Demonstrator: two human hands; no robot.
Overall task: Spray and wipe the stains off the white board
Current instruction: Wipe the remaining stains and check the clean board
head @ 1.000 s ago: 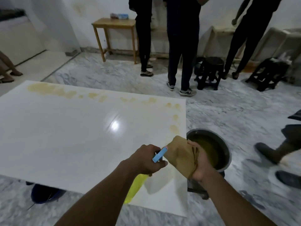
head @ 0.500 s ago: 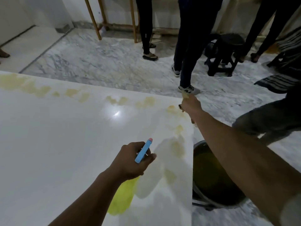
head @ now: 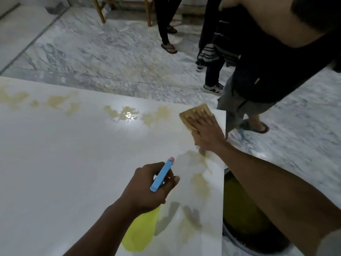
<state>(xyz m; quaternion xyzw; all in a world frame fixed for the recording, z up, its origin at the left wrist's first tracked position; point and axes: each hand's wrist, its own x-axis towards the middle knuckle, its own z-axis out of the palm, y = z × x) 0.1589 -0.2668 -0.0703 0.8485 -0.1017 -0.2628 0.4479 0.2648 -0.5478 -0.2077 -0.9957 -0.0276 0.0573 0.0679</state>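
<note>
The white board (head: 64, 163) fills the left and centre of the head view, with yellowish-brown stains (head: 125, 112) along its far edge and more down its right edge. My left hand (head: 149, 189) grips a spray bottle (head: 140, 231) with a yellow body and a blue nozzle, held over the board's near right part. My right hand (head: 206, 132) lies flat on a tan cloth (head: 193, 115), pressing it onto the board's far right corner.
A metal bowl (head: 245, 244) of yellowish liquid sits on the marble floor under my right arm, beside the board's right edge. Several people's legs stand just beyond the far right corner. Wooden table legs (head: 100, 12) are at the back.
My right hand carried the cloth from above the bowl out to the board's far right corner and pressed it flat there. The left hand kept the spray bottle. The view has moved closer to the board.
</note>
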